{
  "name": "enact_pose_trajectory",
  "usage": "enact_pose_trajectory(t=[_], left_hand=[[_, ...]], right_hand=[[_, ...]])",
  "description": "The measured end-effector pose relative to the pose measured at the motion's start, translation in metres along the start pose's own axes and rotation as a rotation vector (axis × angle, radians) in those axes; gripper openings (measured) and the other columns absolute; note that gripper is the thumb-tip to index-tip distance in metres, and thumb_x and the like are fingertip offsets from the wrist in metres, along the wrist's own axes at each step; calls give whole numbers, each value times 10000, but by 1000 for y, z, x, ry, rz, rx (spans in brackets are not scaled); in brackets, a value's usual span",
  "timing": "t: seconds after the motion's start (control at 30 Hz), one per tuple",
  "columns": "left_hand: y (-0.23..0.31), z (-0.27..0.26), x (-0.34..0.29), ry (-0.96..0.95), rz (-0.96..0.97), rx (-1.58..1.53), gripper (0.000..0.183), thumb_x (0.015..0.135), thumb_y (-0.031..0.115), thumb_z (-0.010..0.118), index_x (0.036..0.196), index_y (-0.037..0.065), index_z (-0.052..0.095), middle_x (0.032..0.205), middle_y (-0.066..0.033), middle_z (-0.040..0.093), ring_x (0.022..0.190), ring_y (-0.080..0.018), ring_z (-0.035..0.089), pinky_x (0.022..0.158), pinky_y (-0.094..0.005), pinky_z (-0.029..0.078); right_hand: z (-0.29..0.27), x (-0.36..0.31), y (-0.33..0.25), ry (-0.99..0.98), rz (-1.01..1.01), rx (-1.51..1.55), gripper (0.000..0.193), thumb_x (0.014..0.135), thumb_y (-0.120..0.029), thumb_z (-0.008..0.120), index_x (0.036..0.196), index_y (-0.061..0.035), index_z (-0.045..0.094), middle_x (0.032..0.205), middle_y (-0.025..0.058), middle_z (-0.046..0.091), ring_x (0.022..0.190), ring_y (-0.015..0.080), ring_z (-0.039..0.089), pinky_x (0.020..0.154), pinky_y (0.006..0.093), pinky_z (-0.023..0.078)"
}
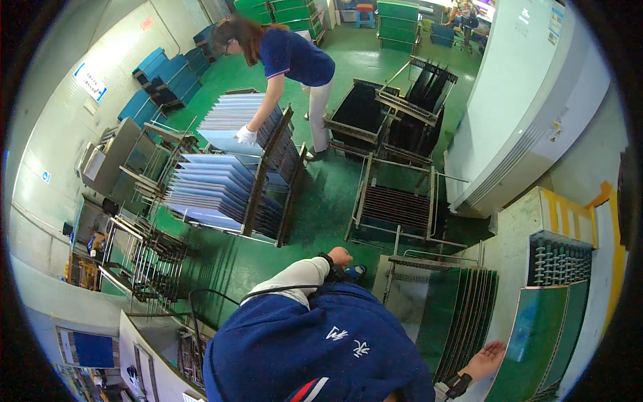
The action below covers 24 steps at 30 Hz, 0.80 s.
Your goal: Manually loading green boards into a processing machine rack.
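White characters (336, 333) on navy shirt (295, 352), white sign (89, 82) on pale wall (57, 124)

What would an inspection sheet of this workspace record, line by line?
Surface: glossy green floor
Job's things: large green panel beside the right hand; racked upright panels nearby
Clutter: blue bins by the left wall
Hands: left hand curled, contents unclear; right hand open, palm showing, panel contact unclear
Cables: black cable across the white left sleeve
Surroundings: co-worker, white-gloved hand at pale-blue panels

Brightly lit, glare on green floor (355, 57), edges bent, corners black
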<state>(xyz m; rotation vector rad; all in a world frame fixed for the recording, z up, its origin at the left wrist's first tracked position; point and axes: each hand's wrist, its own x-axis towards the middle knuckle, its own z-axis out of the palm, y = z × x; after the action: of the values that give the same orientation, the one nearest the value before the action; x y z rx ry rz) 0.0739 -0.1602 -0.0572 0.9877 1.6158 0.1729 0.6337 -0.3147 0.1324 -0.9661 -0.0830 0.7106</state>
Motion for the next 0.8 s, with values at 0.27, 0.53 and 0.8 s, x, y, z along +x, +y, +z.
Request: enact_pose_trajectory(t=[0.27,0.53,0.8], left_hand=[[0,1,1,32,42,31,298,748,235,564,851,-27,660,694,-108,657,592,-208,640,597,-326,519],[-4,1,4,52,65,62,308,738,248,557,855,-12,673,723,-111,665,649,-205,651,637,-325,518],[-3,2,8,31,64,38,301,727,260,564,817,-3,679,720,-104,665,638,-205,646,639,-330,518]], right_hand=[[-31,13,8,-32,-51,-188,337,917,-226,471,1129,33,508,1075,96,581,982,189,562,866,295,450],[30,-46,20,6,-132,-844,239,896,-199,502,968,9,595,917,98,624,821,164,585,729,270,451],[6,-63,67,-315,-392,-1414,228,828,-123,574,978,47,598,952,143,623,845,244,587,737,323,456]])
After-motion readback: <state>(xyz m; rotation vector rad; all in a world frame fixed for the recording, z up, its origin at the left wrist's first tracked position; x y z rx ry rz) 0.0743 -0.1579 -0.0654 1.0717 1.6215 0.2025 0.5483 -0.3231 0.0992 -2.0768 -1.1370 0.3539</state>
